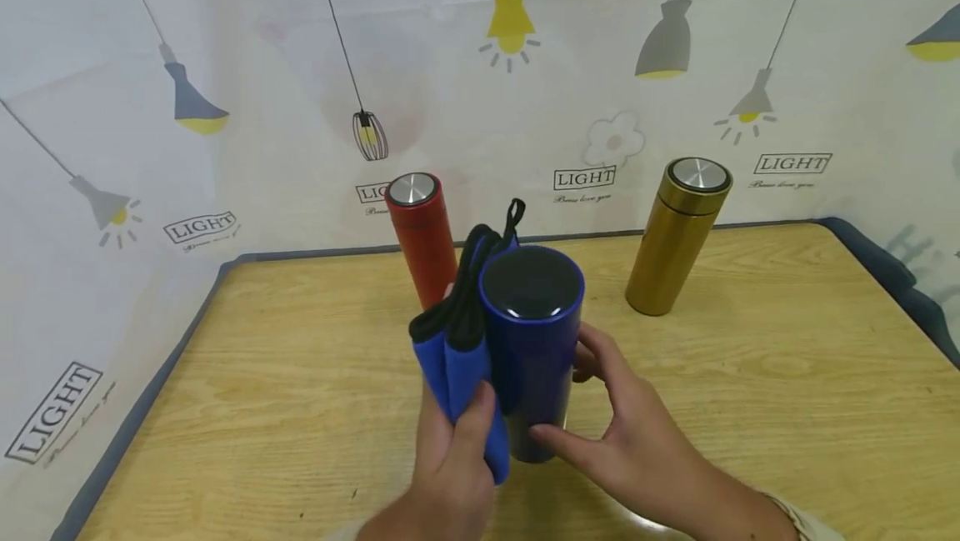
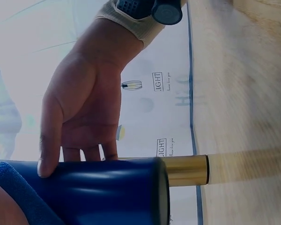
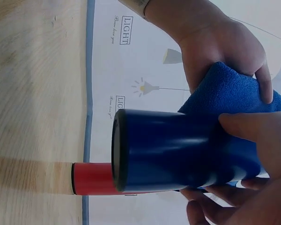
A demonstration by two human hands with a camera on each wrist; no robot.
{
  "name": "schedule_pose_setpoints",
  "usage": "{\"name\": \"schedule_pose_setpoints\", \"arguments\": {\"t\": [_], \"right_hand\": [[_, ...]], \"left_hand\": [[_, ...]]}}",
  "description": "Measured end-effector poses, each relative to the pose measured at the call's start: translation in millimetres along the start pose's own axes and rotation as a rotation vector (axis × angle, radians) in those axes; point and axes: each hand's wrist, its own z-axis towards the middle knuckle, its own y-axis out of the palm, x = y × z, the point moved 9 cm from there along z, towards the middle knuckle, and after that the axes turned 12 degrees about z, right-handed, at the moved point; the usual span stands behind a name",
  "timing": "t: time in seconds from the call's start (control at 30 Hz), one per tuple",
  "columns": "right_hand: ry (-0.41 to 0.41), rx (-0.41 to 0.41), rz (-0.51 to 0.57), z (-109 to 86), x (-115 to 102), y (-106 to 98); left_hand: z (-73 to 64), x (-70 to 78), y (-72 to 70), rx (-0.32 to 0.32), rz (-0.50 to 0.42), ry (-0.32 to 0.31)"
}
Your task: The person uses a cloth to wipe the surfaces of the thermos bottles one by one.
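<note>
Well, your right hand (image 1: 637, 420) clamps its fingers round the cup (image 1: 534, 366) above the tabletop (image 1: 285, 374), likely to keep it steady; your left hand (image 1: 459, 462) pinches the cloth (image 1: 467, 370) beside it, maybe to keep it folded.

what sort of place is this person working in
Probably a small indoor tabletop setup, perhaps staged for filming; the wider room is out of view. A wood-grain table has a pale, lamp-printed sheet rising around it, with red and gold bottles standing apart.
</note>
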Motion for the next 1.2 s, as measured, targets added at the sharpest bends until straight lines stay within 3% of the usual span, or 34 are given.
{"name": "schedule_pose_setpoints", "arguments": {"t": [0.2,0.3,0.47,0.7,0.9,1.1,1.2], "right_hand": [[-0.017,0.073,-0.054,-1.7,-3.3,-6.5],[-0.009,0.111,-0.029,-2.7,-3.8,-11.7],[-0.003,0.118,0.029,-2.8,-4.9,-14.4],[-0.003,0.069,-0.03,-2.3,-4.9,-8.9],[-0.013,0.061,-0.045,-4.0,-4.7,-6.8],[-0.145,0.142,0.009,-5.4,-12.5,-12.1],[-0.147,0.17,0.063,-4.6,-14.0,-15.4]], "left_hand": [[-3.4,6.1,-0.7,0.006,0.078,0.105],[-3.9,9.3,2.3,-0.012,0.101,0.143],[-3.5,10.8,7.3,-0.064,0.074,0.124],[-3.4,8.8,3.0,-0.017,0.017,0.089],[-4.7,11.5,0.5,-0.011,0.045,0.169],[-7.3,12.3,2.9,0.001,0.099,0.216],[-8.8,8.8,5.2,-0.016,0.141,0.213]]}}
